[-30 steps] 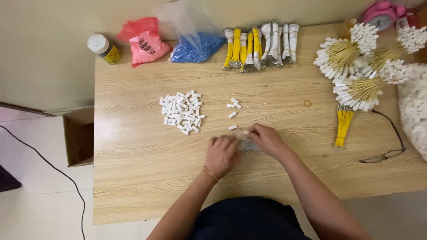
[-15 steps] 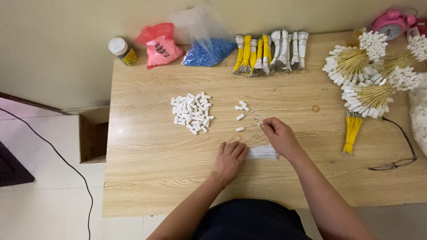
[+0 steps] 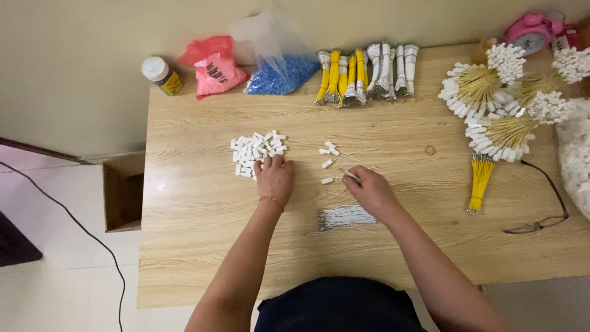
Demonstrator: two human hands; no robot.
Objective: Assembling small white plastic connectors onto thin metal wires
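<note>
My left hand (image 3: 274,177) lies on the wooden table (image 3: 196,246) with its fingertips touching the near edge of a pile of small white plastic connectors (image 3: 255,150). My right hand (image 3: 367,189) pinches a thin white wire with a white end piece (image 3: 351,175). A few loose white connectors (image 3: 328,155) lie just beyond it. A bundle of white wires (image 3: 345,217) rests on the table under my right wrist.
Along the far edge stand a small jar (image 3: 161,75), a pink bag (image 3: 212,66), a clear bag of blue pieces (image 3: 279,72) and yellow and white wire bundles (image 3: 365,72). Fans of yellow wires with white connectors (image 3: 501,101), a yellow bundle (image 3: 480,181), glasses (image 3: 541,215) lie right.
My left hand has moved away from the wire bundle up to the pile of white connectors. My right hand stayed near the loose connectors, holding a wire. The view shifted.
</note>
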